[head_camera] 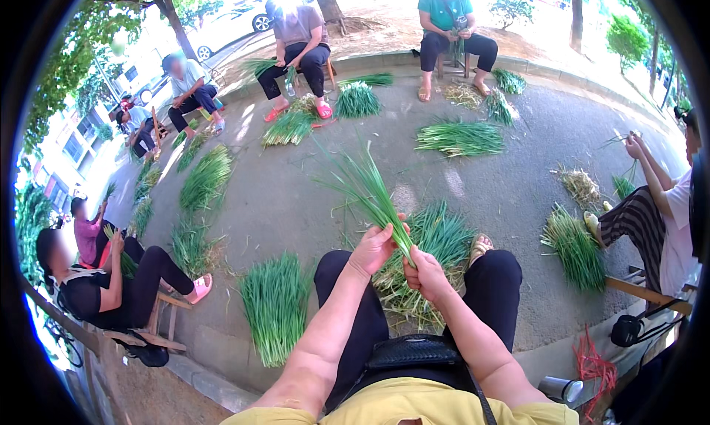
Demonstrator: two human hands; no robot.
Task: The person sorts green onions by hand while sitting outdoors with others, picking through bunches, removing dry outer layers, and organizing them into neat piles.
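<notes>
A bunch of long green chives (366,184) slants away from me above my knees, its leaf tips pointing up and left. My left hand (378,246) is closed around the middle of the stems. At the lower, pale end, my right hand (426,274) grips the stalks between thumb and fingers. Beneath both hands, between my feet, lies a loose heap of chives (444,234) mixed with yellowed straw-like leaves. Beside my left knee a neat pile of chives (275,308) lies with its pale ends toward me.
A woven black bag (415,352) rests on my lap. A metal flask (561,389) and red plastic strips (594,364) lie at lower right. Several people sit around on low stools, such as the wooden stool (161,328), with chive piles (460,138) before them. A kerb (371,63) runs behind.
</notes>
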